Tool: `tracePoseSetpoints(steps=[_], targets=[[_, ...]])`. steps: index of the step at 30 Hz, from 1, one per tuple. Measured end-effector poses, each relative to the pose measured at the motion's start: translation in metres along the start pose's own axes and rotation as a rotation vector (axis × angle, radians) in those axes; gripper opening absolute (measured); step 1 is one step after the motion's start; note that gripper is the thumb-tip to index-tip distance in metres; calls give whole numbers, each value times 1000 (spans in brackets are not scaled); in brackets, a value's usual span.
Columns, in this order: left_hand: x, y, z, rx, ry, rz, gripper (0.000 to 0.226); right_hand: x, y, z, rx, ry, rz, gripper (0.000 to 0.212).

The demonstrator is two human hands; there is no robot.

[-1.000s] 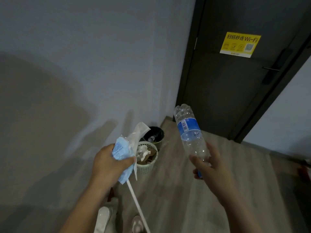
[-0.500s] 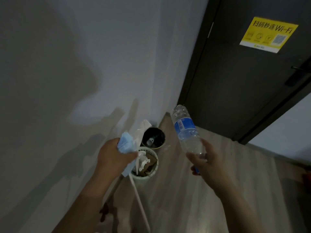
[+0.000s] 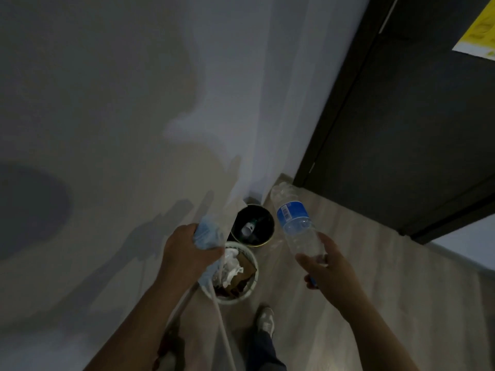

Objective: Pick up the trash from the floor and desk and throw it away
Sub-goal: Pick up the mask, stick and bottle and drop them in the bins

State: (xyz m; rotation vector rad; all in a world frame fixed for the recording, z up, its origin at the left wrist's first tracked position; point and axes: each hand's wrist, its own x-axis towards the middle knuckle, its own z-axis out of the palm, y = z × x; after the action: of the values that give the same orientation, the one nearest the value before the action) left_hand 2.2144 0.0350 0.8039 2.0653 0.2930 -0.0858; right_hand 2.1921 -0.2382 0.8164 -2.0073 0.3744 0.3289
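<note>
Both hands are loaded and right over the bins. The left hand (image 3: 191, 250) is curled tight round a crumpled blue wad (image 3: 208, 232) (masks or a wrapper, too blurry to call). A long white strip (image 3: 223, 333) dangles from it, down past the white basket (image 3: 253, 283). The right hand (image 3: 332, 271) has fingers and thumb wrapped round the lower end of a clear plastic bottle (image 3: 293, 223) with a blue label. The bottle points up and away toward the black bin (image 3: 257, 218) in the corner. Neither piece has been dropped yet, so I'd guess this is the last bit before letting go.

What worries me: the white basket looks heaped with paper and cardboard up to the rim, so the wad could sit on top and roll off onto the floor (image 3: 375, 290). That strip looks long enough to hang over the edge and drag the lot out. The bottle looks light and bouncy, so a toss at the black bin could clip the rim and skitter off. Lower it in, don't throw.
</note>
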Motion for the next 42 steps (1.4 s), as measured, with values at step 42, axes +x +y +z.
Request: tracePoseSetpoints(steps=[42], targets=[[274,-373,281,475,-454,-324,24,437,280,214,-284,-144,268,64]])
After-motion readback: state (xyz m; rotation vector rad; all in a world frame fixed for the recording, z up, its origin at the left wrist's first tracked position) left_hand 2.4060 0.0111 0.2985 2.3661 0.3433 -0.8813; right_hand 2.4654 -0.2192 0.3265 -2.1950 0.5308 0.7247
